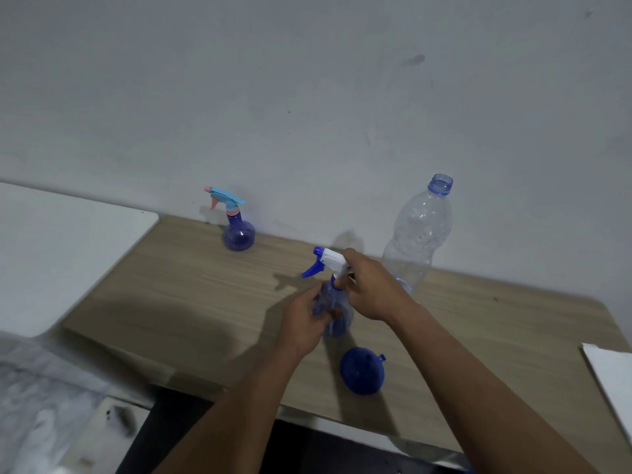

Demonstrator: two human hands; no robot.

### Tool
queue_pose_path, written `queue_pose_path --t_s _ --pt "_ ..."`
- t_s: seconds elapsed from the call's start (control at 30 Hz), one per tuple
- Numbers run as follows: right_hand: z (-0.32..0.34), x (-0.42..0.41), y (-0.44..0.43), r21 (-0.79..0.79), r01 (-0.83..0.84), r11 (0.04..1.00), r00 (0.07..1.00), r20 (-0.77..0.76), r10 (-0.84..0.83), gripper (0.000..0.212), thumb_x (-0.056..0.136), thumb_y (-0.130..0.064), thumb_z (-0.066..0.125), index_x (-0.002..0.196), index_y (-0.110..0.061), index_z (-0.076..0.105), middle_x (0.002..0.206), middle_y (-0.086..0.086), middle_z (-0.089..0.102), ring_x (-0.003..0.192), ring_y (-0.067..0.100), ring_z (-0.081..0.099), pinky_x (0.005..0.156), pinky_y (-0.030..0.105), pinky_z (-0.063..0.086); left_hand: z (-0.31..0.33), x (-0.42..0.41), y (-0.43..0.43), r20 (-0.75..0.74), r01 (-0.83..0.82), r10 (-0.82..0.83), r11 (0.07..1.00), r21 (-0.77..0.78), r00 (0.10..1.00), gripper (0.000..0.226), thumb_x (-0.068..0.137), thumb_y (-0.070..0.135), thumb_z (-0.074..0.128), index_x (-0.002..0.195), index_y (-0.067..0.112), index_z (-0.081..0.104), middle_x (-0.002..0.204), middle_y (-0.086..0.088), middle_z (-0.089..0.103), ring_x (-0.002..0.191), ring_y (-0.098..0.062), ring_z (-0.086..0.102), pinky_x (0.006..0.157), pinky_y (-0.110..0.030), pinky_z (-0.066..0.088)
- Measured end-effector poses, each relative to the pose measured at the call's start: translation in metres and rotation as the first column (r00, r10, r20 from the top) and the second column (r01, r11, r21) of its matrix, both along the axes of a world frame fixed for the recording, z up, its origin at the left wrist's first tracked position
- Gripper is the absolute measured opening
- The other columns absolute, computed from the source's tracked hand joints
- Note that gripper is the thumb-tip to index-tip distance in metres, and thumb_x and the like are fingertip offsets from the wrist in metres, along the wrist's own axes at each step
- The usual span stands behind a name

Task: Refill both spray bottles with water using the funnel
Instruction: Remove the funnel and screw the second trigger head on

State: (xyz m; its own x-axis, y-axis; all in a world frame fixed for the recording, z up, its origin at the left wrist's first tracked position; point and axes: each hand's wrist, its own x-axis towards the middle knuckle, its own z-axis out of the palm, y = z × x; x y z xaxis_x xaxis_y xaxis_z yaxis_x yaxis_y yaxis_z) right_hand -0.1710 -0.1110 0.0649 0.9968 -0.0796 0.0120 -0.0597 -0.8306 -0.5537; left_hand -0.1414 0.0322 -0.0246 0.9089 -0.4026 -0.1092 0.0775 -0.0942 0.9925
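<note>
A blue spray bottle point(337, 316) with a white and blue trigger head point(325, 263) stands mid-table. My left hand point(304, 319) grips its round body. My right hand point(369, 285) is curled round the collar and rear of the trigger head. A second blue spray bottle point(238, 234), with a light blue and pink trigger head, stands by the wall at the back left. The blue funnel point(362, 372) lies on the table just in front of the held bottle. A tall clear plastic water bottle point(417, 234) stands uncapped behind my right hand.
The wooden table point(178, 285) ends at a near edge below the funnel. A white surface point(68, 241) adjoins it on the left. A white sheet point(612, 374) lies at the table's right edge. A damp patch point(284, 282) marks the wood left of the held bottle.
</note>
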Motion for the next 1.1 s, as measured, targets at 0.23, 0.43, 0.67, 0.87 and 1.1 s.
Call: queue_pose_path --t_s 0.23,0.43,0.67,0.87,1.1 --pt "-0.003 0.000 -0.003 0.161 0.056 0.985 0.998 0.016 -0.060 0.026 0.090 -0.012 0.068 0.113 -0.021 0.058 0.096 -0.006 0.063 0.084 0.012 0.060 0.066 0.023 0.046 -0.002 0.004 0.002 -0.076 -0.010 0.006 0.999 -0.042 0.997 0.040 0.078 -0.002 0.073 0.102 0.030 0.071 0.102 0.006 0.074 0.104 -0.019 0.067 0.100 -0.049 0.051" --pt "-0.004 0.001 -0.007 0.194 0.051 0.980 0.998 0.037 -0.059 0.020 0.086 -0.014 0.072 0.100 -0.027 0.064 0.089 -0.003 0.068 0.079 0.015 0.063 0.068 0.032 0.049 0.001 -0.001 0.005 0.250 -0.021 -0.033 0.977 0.211 0.968 0.040 0.084 0.008 0.074 0.121 0.017 0.064 0.098 0.018 0.064 0.086 0.006 0.060 0.078 -0.003 0.045" --pt "-0.007 -0.002 -0.007 0.086 0.041 0.995 0.997 0.060 -0.046 0.015 0.090 -0.020 0.070 0.103 -0.018 0.065 0.093 -0.001 0.065 0.083 0.019 0.059 0.070 0.032 0.046 -0.002 0.005 0.005 0.021 0.027 -0.031 0.988 0.153 0.999 0.048 0.081 -0.006 0.067 0.104 0.036 0.068 0.110 -0.006 0.070 0.109 -0.024 0.066 0.098 -0.047 0.053" --pt "-0.032 -0.004 0.001 0.221 0.105 0.969 0.979 0.150 -0.141 0.017 0.089 -0.030 0.074 0.088 -0.019 0.061 0.088 -0.007 0.059 0.080 0.009 0.057 0.067 0.026 0.044 -0.006 0.003 0.001 0.051 -0.002 -0.006 0.988 0.156 0.999 0.028 0.082 0.003 0.068 0.108 0.014 0.067 0.099 0.000 0.072 0.099 -0.018 0.068 0.093 -0.033 0.055" --pt "-0.051 -0.007 0.005 0.284 0.232 0.930 0.941 0.177 -0.288 0.021 0.085 -0.040 0.072 0.091 -0.024 0.059 0.090 -0.014 0.064 0.084 0.002 0.060 0.075 0.030 0.053 -0.007 0.002 0.002 0.132 -0.015 -0.017 0.971 0.239 0.991 0.032 0.085 -0.004 0.067 0.111 0.016 0.067 0.097 0.006 0.072 0.097 -0.004 0.068 0.089 -0.022 0.055"
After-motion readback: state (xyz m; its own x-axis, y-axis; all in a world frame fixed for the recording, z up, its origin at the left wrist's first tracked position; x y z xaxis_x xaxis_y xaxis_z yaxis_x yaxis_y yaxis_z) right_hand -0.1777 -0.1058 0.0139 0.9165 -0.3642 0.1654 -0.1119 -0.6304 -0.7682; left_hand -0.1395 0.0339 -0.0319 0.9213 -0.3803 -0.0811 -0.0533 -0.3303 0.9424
